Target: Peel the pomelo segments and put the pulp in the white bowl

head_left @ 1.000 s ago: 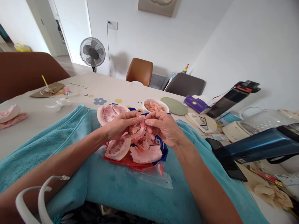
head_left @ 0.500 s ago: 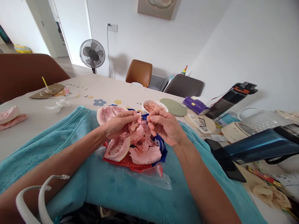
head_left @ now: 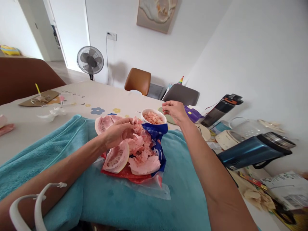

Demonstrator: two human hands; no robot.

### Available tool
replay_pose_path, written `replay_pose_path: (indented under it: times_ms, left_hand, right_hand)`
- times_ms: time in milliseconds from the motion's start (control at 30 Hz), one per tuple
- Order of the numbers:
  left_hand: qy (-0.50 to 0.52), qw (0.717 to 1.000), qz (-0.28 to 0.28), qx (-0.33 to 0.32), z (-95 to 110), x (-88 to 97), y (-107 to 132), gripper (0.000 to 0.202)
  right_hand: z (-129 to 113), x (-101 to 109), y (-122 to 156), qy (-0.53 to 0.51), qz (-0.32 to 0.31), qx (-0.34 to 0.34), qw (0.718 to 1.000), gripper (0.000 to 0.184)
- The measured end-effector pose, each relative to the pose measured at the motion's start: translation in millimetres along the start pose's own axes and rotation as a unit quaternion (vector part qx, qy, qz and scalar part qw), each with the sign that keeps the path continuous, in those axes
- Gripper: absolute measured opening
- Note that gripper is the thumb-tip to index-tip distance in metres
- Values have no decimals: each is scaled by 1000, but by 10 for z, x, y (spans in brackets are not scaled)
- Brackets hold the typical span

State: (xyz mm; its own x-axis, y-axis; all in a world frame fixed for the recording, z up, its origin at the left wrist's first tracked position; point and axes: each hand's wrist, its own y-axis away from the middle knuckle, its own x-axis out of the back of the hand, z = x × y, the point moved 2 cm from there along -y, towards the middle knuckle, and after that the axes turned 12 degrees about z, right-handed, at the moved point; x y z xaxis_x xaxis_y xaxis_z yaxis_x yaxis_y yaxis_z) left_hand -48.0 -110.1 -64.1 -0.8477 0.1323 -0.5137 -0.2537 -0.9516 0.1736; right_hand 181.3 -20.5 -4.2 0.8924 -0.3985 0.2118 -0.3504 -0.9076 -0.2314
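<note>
My left hand has its fingers closed round a ragged pink pomelo segment, above the peel pile. Beyond it stands a white bowl of loose pink pomelo pulp. At the bowl's right rim is my right hand, thumb and fingertips pinched together; whatever may be between them is too small to make out. Thick pomelo rind, torn peel and membranes lie on a blue and red plastic bag. Another pomelo chunk rests behind my left hand.
A teal towel covers the near table edge and my lap. On the right are a blue thermos, a dark bottle and a purple tissue pack. Crumpled tissue lies left.
My right hand has moved away from the left, up and right to the bowl's side. My left hand keeps the pomelo segment over the peel. The view has tilted slightly.
</note>
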Motion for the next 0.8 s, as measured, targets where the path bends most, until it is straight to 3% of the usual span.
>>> replay_pose_path:
  times_ms: [100,300,533,700,800]
  left_hand:
    - [-1,1000,-1,-5,-8,16,-11,14]
    - [-9,1000,-2,-2,-14,31,-20,14]
    - [-6,1000,8,-6,-11,39,-31,16]
    - [6,1000,3,-1,-21,41,-41,18]
    - [8,1000,1,6,-22,41,-39,18]
  right_hand:
    - [131,-147,-141,31,-21,-25,999,12]
    - [255,-337,-163,74,-56,-54,994,11]
    - [246,-290,-192,99,-36,-5,994,7]
    - [215,-273,-139,108,-38,3,993,30]
    - [219,-262,-130,136,-31,26,990,20]
